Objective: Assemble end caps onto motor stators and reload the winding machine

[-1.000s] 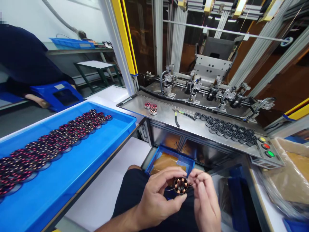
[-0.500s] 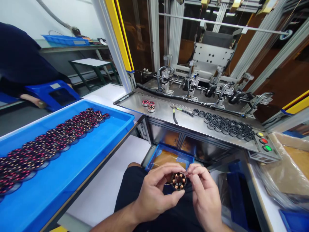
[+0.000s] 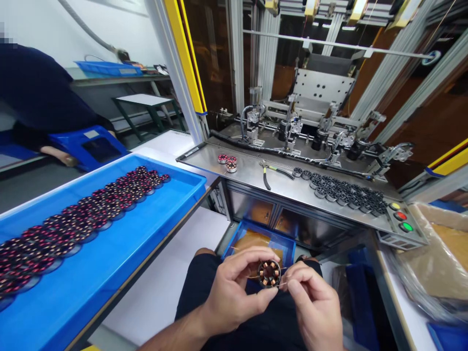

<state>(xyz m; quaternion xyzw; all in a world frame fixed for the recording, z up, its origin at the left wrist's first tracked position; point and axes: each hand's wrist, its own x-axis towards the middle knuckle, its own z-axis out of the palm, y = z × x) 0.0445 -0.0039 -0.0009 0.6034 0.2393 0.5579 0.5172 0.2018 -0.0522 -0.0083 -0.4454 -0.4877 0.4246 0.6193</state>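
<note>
My left hand (image 3: 237, 287) holds a copper-wound motor stator (image 3: 269, 274) by its rim, between thumb and fingers, above my lap. Thin copper wire ends stick out of the stator on both sides. To its right, my right hand (image 3: 314, 302) pinches the wire ends (image 3: 283, 282) between thumb and fingertips. Wound stators (image 3: 231, 165) stand in a small group on the metal worktop. A pair of pliers (image 3: 270, 173) with black and green handles lies open beside them. Several unwound black stator cores (image 3: 347, 192) are lined up farther right.
On the left, a blue tray (image 3: 171, 209) carries many wound stators. A winding machine (image 3: 292, 126) stands behind the metal worktop (image 3: 248, 178). At the right are a button box (image 3: 402, 224) and a plastic-lined carton (image 3: 438, 253). A seated co-worker (image 3: 32, 92) is at far left.
My right hand has moved slightly down and right, away from the stator, and the wire ends now show between them. The left hand still holds the stator. The camera view has shifted a little.
</note>
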